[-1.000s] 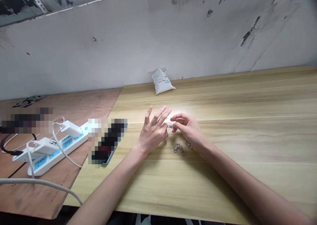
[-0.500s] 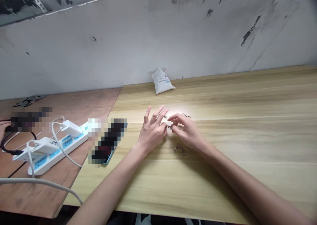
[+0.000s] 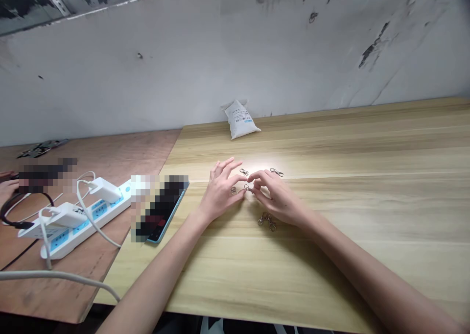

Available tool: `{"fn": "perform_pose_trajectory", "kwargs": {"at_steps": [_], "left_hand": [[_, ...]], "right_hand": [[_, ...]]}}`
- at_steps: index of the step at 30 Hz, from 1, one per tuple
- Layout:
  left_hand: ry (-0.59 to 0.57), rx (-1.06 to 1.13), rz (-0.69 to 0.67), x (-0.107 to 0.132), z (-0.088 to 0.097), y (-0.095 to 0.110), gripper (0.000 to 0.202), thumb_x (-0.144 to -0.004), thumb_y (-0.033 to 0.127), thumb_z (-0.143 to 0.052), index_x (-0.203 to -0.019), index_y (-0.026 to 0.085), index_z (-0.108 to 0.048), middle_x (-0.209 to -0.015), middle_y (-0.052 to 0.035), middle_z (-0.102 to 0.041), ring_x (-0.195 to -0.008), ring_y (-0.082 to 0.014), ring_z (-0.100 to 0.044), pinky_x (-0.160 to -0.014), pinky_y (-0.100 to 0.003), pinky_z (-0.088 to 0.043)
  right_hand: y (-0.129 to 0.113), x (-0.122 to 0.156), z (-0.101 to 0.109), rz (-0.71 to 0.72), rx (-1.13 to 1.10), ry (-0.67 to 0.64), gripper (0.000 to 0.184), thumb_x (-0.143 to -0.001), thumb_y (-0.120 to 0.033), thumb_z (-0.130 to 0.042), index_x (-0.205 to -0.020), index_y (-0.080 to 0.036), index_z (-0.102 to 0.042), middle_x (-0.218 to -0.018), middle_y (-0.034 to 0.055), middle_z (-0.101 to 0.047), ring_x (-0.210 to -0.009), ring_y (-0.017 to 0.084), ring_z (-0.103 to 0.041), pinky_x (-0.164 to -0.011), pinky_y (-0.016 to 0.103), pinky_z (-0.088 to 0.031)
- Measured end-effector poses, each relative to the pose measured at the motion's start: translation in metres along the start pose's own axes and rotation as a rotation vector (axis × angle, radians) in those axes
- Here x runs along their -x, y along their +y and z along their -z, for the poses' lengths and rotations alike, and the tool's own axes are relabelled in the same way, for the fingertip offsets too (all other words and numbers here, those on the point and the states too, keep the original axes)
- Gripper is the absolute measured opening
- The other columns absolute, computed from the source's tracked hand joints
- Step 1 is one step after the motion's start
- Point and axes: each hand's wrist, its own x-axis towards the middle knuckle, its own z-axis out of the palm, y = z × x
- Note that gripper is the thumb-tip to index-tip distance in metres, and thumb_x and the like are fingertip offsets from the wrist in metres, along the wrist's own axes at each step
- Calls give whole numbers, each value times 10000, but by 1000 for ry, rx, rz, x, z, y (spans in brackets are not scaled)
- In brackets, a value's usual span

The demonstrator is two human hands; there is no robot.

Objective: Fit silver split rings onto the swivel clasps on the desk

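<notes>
Pale wood-grain table (image 3: 330, 275), scuffed white wall (image 3: 220, 55), white power strip (image 3: 91, 216) off left. Small silver swivel clasps (image 3: 248, 188) lie scattered between and just past the loosely curled left hand (image 3: 220, 192) and right hand (image 3: 277, 197); can't tell if the right's pinching one.

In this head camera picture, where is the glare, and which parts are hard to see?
In the head view, glare whitens the wooden tabletop just above the left hand and right hand; soft shadows lie under both hands; a pixelated block hides most of the phone.

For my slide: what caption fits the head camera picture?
Left hand and right hand hover among small metal swivel clasps on a light wooden table.
</notes>
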Motion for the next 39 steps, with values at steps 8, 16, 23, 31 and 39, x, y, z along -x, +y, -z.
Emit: {"fn": "perform_pose_trajectory", "kwargs": {"at_steps": [8, 16, 23, 31, 39], "left_hand": [[-10, 4, -143, 0, 0, -10, 152, -861, 236, -661, -994, 269, -728, -1390, -66, -546, -1379, -275, -381, -1100, -566, -350], [-18, -20, -203, 0, 2, -10, 138, -905, 281, -606, -943, 243, -733, -1371, -70, -563, -1377, -267, -389, -1101, -539, -361], [-45, 11, -176, 0, 4, -9, 131, -904, 291, -608, -915, 247, -731, -1389, -65, -545, -1403, -265, -355, -1132, -588, -300], [-88, 102, -79, 1, 5, -8, 130, -889, 289, -626, -826, 235, -726, -1415, -59, -518, -1421, -279, -321, -1130, -625, -274], [-6, 364, 117, -1, 7, -5, 136, -903, 277, -609, -859, 224, -727, -1323, -77, -595, -1356, -258, -425, -1085, -542, -402]], "right_hand": [[1, -1, 8, 22, -33, -45, 205, -898, -134, -487, -1068, -242, -527, -826, 37, -652, -910, 232, -578, -837, 379, -410], [4, 0, 10, 37, -8, -73, 223, -909, -117, -483, -1095, -239, -498, -823, 19, -636, -898, 215, -554, -819, 354, -390], [4, 1, 11, 54, -4, -90, 183, -934, -156, -472, -1082, -249, -529, -858, 40, -645, -897, 223, -561, -814, 368, -403], [4, 2, 10, 1, -148, -87, 163, -922, -206, -496, -1071, -249, -546, -905, 56, -679, -933, 238, -604, -854, 420, -436], [-3, -1, 13, -265, -619, 0, 213, -908, -344, -558, -1088, -232, -549, -851, 32, -679, -853, 192, -661, -798, 370, -517]]}}
